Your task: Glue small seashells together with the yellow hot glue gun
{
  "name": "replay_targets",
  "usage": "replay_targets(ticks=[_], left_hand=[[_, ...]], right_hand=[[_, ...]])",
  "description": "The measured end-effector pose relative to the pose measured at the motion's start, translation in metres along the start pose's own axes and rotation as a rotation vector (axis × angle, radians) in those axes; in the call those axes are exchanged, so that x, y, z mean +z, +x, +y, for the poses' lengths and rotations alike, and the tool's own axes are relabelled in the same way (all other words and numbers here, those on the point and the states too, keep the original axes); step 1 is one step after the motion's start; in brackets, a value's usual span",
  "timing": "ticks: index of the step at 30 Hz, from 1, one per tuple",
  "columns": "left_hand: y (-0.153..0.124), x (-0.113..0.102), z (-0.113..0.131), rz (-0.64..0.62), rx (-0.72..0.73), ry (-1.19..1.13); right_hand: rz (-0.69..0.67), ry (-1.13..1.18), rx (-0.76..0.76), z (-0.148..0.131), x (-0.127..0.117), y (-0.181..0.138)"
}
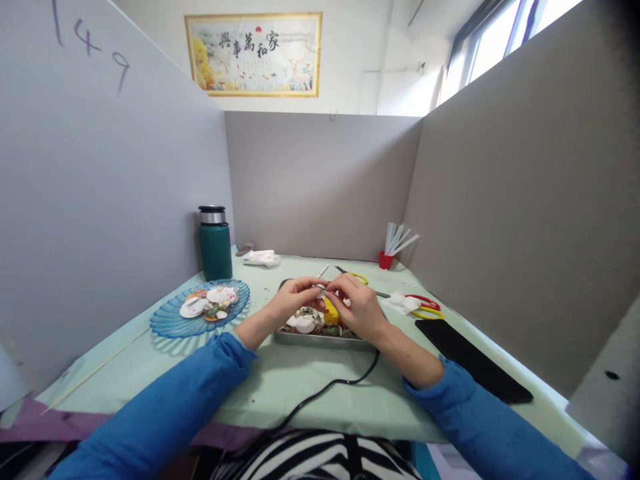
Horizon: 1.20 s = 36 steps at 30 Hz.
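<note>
Above a metal tray (pixel 320 339), my left hand (pixel 299 293) and my right hand (pixel 356 303) meet, fingertips pinched together. Between them is a small white shell piece (pixel 321 291), mostly covered by the fingers. Under the hands, the tray holds white shells (pixel 305 321) and many small mixed pieces. A yellow object (pixel 331 312), partly hidden by my right hand, lies among them. To the left, a blue scalloped glass plate (pixel 163 320) carries several white shells (pixel 194 307) and small greenish and brown pieces.
A green bottle (pixel 215 247) stands behind the plate, near a white plastic packet (pixel 261 259). At right are a red cup (pixel 385 261) of white sticks, scissors (pixel 425 308) and a black phone-like slab (pixel 473 360). A black cord (pixel 335 383) crosses the front; a thin stick (pixel 95 371) lies left.
</note>
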<state>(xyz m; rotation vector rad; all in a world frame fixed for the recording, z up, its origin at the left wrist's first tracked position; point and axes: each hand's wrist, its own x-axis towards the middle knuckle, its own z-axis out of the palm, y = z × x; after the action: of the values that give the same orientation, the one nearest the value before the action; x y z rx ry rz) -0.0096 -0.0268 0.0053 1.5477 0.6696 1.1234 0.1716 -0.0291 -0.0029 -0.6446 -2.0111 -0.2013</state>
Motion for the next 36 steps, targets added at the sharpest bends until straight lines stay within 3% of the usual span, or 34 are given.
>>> replay_targets(ticks=[8,27,36], left_hand=[[0.0005,-0.0014,-0.0038,0.010,-0.016,0.028],[0.0021,0.0004,-0.0014,-0.034,-0.003,0.052],[0.0036,-0.0019,-0.0043,-0.044,-0.018,0.049]], right_hand=[[-0.015,0.018,-0.005,0.0010,-0.0002,-0.0004],[-0.052,-0.190,-0.071,-0.0008,0.0015,0.0015],[-0.019,-0.151,-0.017,0.0013,0.0021,0.0011]])
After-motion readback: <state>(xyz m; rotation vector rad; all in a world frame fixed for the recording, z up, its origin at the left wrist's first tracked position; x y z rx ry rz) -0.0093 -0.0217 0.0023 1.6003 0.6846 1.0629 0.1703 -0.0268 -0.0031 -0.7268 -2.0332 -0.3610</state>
